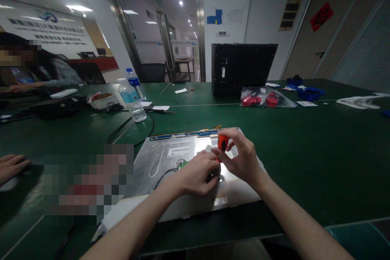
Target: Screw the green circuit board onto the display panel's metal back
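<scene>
My right hand (243,154) grips the orange and black handle of a screwdriver (223,143), held upright with its shaft pointing down. Beneath it lies a flat silver metal panel (161,154), which looks like the back of a display, with a blue circuit strip (183,135) along its far edge. My left hand (199,172) rests on the panel beside the screwdriver shaft, fingers curled together; what they pinch, if anything, is hidden. A white label (178,151) is stuck on the panel, and a dark cable (164,175) runs under my left hand.
A black monitor-like casing (243,69) stands behind, with a plastic bag of red parts (265,98) before it. Two water bottles (131,99) stand at left. Blue trays (310,93) sit back right. Another person's hand (12,167) lies at far left.
</scene>
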Available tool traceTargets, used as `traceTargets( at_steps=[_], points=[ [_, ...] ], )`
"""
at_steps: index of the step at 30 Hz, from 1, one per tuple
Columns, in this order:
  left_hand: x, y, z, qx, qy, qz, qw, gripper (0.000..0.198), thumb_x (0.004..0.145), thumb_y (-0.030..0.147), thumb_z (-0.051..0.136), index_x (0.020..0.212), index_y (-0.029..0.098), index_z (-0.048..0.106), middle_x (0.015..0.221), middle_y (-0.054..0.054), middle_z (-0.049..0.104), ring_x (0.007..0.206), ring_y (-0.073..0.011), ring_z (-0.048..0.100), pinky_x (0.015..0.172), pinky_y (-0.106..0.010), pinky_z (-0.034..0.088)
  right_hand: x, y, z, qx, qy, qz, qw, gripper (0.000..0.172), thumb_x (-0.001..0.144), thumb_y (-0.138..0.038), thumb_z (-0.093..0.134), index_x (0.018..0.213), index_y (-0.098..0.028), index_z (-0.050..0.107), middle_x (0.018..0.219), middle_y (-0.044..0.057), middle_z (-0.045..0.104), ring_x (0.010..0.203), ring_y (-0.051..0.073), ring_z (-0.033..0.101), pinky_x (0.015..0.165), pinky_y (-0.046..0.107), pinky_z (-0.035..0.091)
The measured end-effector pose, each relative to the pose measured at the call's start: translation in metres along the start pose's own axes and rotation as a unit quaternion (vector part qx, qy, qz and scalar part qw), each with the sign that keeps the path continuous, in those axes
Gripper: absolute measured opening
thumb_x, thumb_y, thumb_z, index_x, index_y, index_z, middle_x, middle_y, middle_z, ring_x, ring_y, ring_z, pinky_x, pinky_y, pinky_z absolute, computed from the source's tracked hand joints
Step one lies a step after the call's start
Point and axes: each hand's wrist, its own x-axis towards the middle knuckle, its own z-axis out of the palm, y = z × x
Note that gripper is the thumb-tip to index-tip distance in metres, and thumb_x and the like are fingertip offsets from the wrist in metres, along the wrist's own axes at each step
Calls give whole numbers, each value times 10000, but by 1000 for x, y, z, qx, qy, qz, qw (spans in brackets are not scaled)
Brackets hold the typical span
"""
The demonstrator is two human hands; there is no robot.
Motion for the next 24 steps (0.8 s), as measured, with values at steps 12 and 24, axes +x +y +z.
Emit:
traceTargets(
  at_steps=[12,24],
  points=[
    [-1,-2,0,-161,70,-38,984,193,786,56,565,834,143,731,758,-27,728,691,-158,643,678,-245,453,3,-5,-4,16,-22,-5,1000,344,871,-142,524,1205,-211,568,1023,73,668,794,154,630,569,249,534],
    [0,-8,1,-157,81,-65,982,76,787,156,687,752,141,753,691,-28,725,629,-151,634,618,-232,427,-5,4,3,-10,-35,-8,999,386,904,-249,575,1279,-214,486,909,35,671,700,140,613,550,242,513]
  ],
)
